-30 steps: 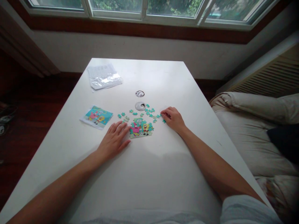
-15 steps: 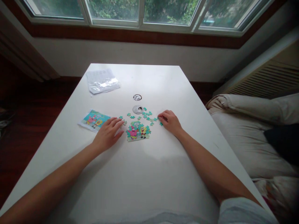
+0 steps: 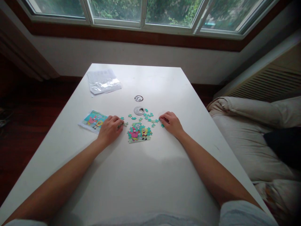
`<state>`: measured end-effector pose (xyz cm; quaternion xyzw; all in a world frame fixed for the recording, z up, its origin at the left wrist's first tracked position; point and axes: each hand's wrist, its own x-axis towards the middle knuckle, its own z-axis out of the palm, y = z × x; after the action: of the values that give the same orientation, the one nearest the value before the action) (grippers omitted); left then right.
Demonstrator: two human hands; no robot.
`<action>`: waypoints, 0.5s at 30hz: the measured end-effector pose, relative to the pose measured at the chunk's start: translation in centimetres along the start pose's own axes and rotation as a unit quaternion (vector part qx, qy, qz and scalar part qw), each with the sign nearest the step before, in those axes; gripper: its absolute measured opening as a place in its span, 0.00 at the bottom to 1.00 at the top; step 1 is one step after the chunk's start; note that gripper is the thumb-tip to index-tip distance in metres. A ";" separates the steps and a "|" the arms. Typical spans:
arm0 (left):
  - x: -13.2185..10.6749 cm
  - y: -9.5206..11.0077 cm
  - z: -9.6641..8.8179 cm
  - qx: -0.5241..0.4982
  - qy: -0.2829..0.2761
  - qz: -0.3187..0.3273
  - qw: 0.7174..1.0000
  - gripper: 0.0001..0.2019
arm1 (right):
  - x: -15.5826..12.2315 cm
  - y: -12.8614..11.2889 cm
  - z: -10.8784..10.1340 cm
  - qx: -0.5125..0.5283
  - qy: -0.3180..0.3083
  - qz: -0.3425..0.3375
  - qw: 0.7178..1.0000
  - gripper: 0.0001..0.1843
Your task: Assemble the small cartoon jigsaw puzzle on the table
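While the assembled puzzle section lies flat on the white table between both hands, the left hand curls its fingertips onto 1 loose piece, seemingly pinching it. The right hand rests half-closed at the scattered pieces; whether it grips any cannot be told. Thin, light card, each piece should bend easily and is best nipped by its edges. A picture card lies beside the left hand.
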<state>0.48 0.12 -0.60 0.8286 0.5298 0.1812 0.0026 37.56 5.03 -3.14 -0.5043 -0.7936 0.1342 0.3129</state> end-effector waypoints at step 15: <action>-0.9 0.4 -1.0 0.040 -0.021 -0.021 0.999 0.09 | 0.0 0.3 0.0 0.007 0.004 -0.014 1.000 0.07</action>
<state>0.18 -1.08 0.17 0.8201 0.5540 0.1424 -0.0158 37.77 5.18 -3.27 -0.4910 -0.7986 0.1337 0.3213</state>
